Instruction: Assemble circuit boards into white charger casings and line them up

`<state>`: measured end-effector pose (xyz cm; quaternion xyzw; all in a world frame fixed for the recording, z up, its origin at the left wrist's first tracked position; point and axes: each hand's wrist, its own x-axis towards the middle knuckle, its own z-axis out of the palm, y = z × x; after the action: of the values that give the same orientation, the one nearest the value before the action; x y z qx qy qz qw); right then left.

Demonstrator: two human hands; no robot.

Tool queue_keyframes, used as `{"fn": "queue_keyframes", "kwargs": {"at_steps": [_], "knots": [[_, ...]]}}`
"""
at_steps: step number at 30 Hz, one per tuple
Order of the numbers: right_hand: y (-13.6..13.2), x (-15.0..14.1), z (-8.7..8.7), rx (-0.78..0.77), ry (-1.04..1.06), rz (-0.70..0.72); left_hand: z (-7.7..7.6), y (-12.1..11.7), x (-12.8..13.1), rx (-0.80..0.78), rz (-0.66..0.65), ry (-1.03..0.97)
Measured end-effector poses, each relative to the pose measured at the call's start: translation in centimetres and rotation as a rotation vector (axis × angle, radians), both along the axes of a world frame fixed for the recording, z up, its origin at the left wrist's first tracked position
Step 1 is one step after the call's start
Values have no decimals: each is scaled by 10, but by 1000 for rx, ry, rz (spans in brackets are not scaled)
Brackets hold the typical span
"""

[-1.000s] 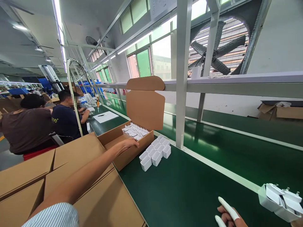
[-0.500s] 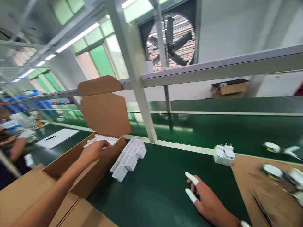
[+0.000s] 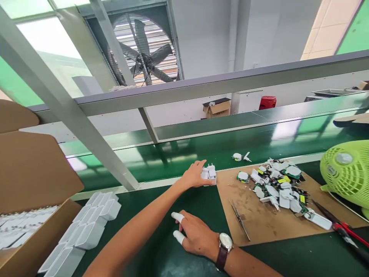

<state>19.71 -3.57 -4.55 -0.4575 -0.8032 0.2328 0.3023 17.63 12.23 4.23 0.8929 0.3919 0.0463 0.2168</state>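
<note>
My left hand (image 3: 193,176) reaches across the green table (image 3: 161,250) and closes round a small cluster of white chargers (image 3: 209,172) at the left edge of a cardboard mat (image 3: 259,225). Its fingers lie over the top and the thumb sits under it. Near the table's front, my right hand (image 3: 195,235) rests flat on the surface with its fingers loosely spread. White finger cots cover two of its fingers, a watch is on the wrist, and it holds nothing.
On the mat lie a pile of circuit boards and charger parts (image 3: 278,184) and tweezers (image 3: 239,220). A green fan (image 3: 346,173) and a red-handled tool (image 3: 344,231) are at the right. Rows of white charger shells (image 3: 89,227) lie beside an open cardboard box (image 3: 31,238) at left. A slanted metal post (image 3: 72,115) rises behind.
My view has swung right, away from the box. My left hand left the box and crossed over to the cluster of chargers. My right hand stays resting on the table.
</note>
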Motion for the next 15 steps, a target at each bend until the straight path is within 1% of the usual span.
{"fn": "queue_keyframes", "kwargs": {"at_steps": [2, 3, 5, 9, 11, 13, 15], "knots": [[2, 1, 2, 13, -10, 4, -2, 10, 24, -4, -5, 37], [3, 2, 1, 21, -16, 6, -1, 13, 31, -10, -6, 57], [5, 2, 0, 39, -21, 8, 1, 16, 37, -26, -14, 99], [7, 2, 0, 54, 6, 2, 8, 12, 29, -46, -35, 166], [7, 3, 3, 45, 20, 4, 9, 7, 24, -35, -12, 166], [8, 4, 6, 29, 25, 13, 4, -1, 23, -14, 44, 132], [6, 3, 4, 14, 36, 13, -5, -13, 24, 16, 116, 73]]}}
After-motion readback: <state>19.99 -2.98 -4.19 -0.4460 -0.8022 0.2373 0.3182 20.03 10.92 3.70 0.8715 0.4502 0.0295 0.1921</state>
